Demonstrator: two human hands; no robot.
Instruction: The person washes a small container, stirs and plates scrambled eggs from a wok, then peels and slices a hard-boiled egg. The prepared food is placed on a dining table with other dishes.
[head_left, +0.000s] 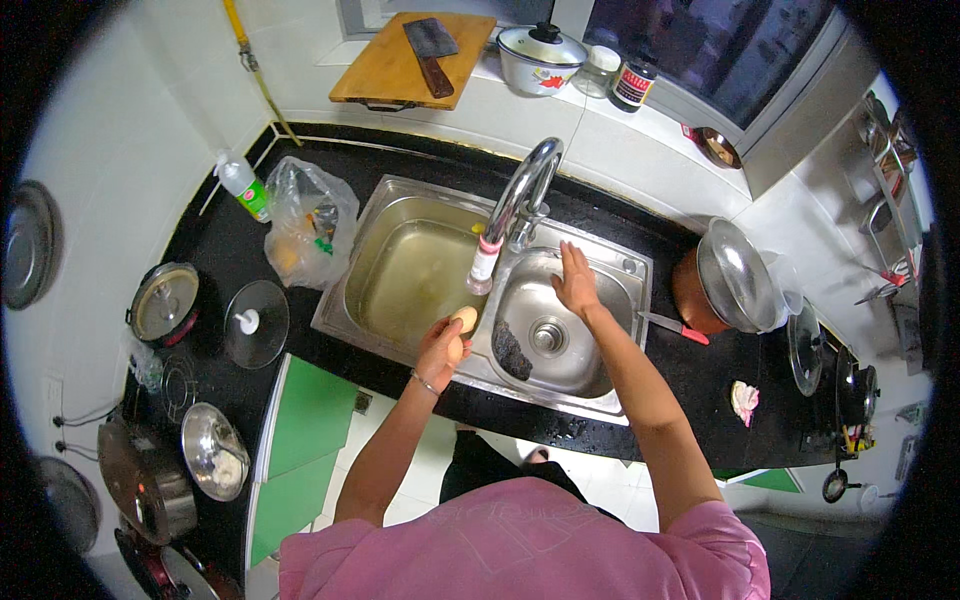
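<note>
My left hand (437, 355) holds two light-brown eggs (466, 319) over the near divider edge of a stainless-steel double sink (480, 373). Just above the eggs is the spray nozzle (482, 271) of a curved chrome faucet (526, 171). Cloudy water fills the left basin (409, 277). My right hand (576, 283) reaches over the right basin (600, 345), palm down, fingers extended, holding nothing; its fingertips are near the faucet base. A dark scouring pad (511, 352) lies beside the drain (548, 336) in that basin.
A knife with a red handle (679, 328) lies right of the sink, beside a brown pot (694, 289) topped by a metal bowl (739, 274). Left stand a plastic bag (311, 225) and a bottle (244, 186). A cleaver (431, 52) rests on a wooden board (375, 67) on the sill.
</note>
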